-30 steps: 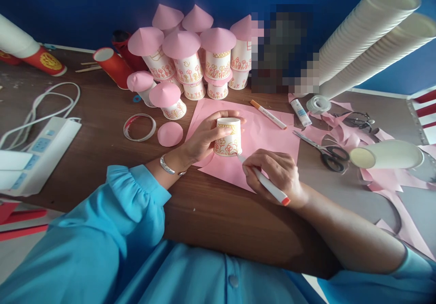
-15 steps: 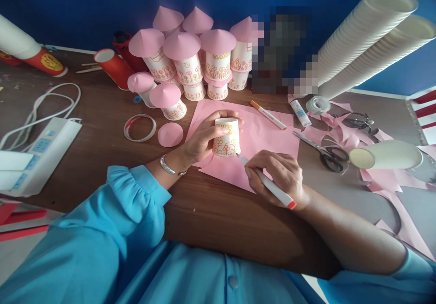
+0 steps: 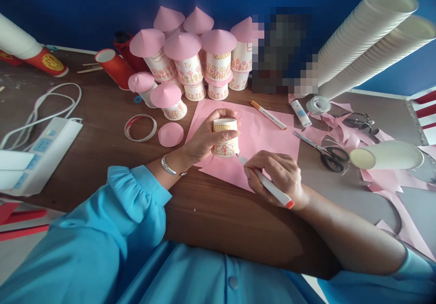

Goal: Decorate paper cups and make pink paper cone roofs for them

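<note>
My left hand (image 3: 209, 136) is closed around a white paper cup (image 3: 224, 148), its thumb lying across the front. The cup stands mouth down or up, I cannot tell which; a yellow lattice band runs near its top and red and yellow flowers lower down. Between the fingers of my right hand (image 3: 275, 174) is a white marker (image 3: 272, 188) with a red end. Its tip is at the cup's lower right edge. Beneath both lies pink paper (image 3: 269, 140), on which an orange-capped marker (image 3: 268, 114) rests.
Behind stand several decorated cups with pink cone tops (image 3: 182, 46). Scissors (image 3: 322, 152), a glue stick (image 3: 300, 113), pink scraps and a lying paper cup (image 3: 388, 155) are at the right. Tall cup stacks (image 3: 361, 36) lean there. On the left are a tape roll (image 3: 140, 128) and power strip (image 3: 44, 154).
My left thumb has shifted lower and further across the cup, and the cup appears slightly turned. The marker in my right hand has barely moved.
</note>
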